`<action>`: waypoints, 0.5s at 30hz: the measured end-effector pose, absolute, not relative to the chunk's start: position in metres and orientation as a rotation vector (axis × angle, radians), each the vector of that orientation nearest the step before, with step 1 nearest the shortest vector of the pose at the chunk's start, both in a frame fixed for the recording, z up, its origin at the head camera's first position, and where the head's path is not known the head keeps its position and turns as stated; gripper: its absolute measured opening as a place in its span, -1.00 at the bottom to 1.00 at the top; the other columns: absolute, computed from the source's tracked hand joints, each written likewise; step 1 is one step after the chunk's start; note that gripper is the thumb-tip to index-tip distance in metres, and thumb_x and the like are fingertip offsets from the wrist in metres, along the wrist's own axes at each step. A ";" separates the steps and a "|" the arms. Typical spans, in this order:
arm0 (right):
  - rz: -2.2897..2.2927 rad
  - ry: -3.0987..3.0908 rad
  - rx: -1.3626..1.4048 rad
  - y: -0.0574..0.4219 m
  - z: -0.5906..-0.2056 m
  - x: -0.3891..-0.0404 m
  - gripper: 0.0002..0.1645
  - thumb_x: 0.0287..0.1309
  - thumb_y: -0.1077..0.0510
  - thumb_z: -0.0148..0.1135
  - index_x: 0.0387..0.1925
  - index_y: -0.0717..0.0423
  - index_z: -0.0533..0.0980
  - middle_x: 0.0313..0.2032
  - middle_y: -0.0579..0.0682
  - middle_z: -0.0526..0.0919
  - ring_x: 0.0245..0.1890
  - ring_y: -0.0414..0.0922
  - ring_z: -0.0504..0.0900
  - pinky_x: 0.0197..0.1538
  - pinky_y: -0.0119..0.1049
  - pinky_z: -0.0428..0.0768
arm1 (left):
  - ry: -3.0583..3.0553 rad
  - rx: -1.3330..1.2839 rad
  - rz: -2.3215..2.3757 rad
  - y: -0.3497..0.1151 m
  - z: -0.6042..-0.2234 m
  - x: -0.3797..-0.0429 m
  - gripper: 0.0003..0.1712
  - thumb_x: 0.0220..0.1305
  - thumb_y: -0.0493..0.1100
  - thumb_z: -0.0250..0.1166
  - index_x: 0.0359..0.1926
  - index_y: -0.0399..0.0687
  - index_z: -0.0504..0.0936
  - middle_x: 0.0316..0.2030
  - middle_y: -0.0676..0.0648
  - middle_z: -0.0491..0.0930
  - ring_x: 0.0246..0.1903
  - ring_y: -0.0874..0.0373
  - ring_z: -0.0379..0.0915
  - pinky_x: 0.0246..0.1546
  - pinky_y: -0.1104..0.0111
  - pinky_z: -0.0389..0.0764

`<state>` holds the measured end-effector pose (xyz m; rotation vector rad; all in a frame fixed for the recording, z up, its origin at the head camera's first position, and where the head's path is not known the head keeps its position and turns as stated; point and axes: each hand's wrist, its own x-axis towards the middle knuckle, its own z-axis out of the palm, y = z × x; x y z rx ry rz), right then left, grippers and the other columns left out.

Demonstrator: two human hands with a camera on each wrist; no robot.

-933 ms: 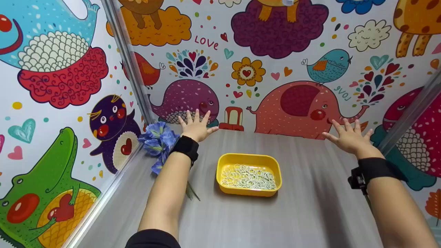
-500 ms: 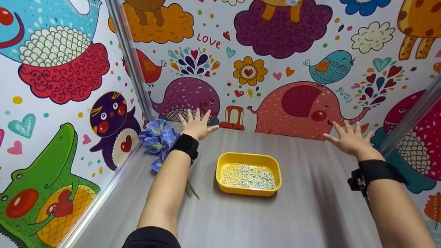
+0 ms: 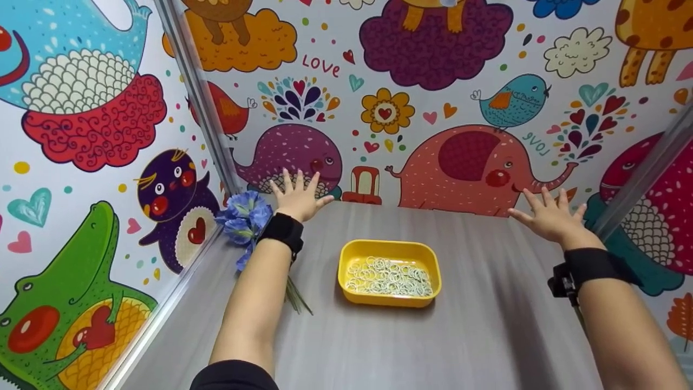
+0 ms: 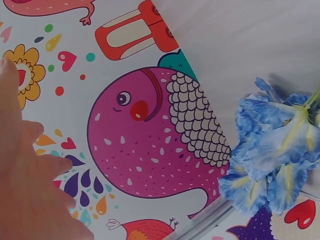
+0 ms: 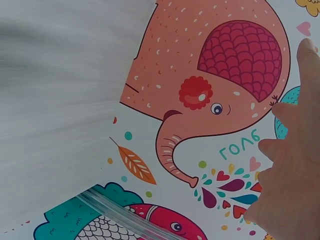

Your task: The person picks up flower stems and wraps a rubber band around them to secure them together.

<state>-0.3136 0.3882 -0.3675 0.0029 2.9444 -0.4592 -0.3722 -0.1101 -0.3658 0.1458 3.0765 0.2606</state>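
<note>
- Beside the blue-petalled, green-stemmed flowers [image 3: 244, 212], the bare left hand [image 3: 296, 200] has edged slightly left, fingers spread, grasping nothing; handling seems not yet begun.
- The yellow, rounded-rectangular tray [image 3: 390, 301] of pale rings [image 3: 394, 279] sits between the hands, touched by neither.
- The right hand [image 3: 553, 218] stays splayed, empty, well apart.

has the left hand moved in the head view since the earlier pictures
Yes, slightly to the left: judged against the printed purple whale, the left hand now sits farther from the whale's right edge.
</note>
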 end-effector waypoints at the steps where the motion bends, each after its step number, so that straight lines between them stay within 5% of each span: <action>1: -0.454 2.945 0.007 0.388 -0.368 -0.313 0.29 0.10 -0.66 -0.28 0.48 0.18 -0.25 0.39 0.50 -0.44 0.31 0.49 -0.68 0.07 0.53 -0.68 | 3.077 0.141 0.272 -0.112 -0.367 -0.372 -0.10 0.36 0.42 -0.13 0.53 0.23 -0.24 0.52 -0.24 -0.32 0.45 -0.31 -0.68 0.32 -0.32 -0.52; 15: -0.468 2.939 0.007 0.390 -0.369 -0.313 0.30 0.09 -0.67 -0.29 0.48 0.17 -0.27 0.40 0.51 -0.42 0.31 0.50 -0.66 0.06 0.53 -0.69 | 3.124 -0.077 0.447 -0.155 -0.402 -0.369 -0.16 0.42 0.35 -0.16 0.53 0.10 -0.15 0.50 -0.33 -0.27 0.44 -0.40 -0.56 0.33 -0.34 -0.39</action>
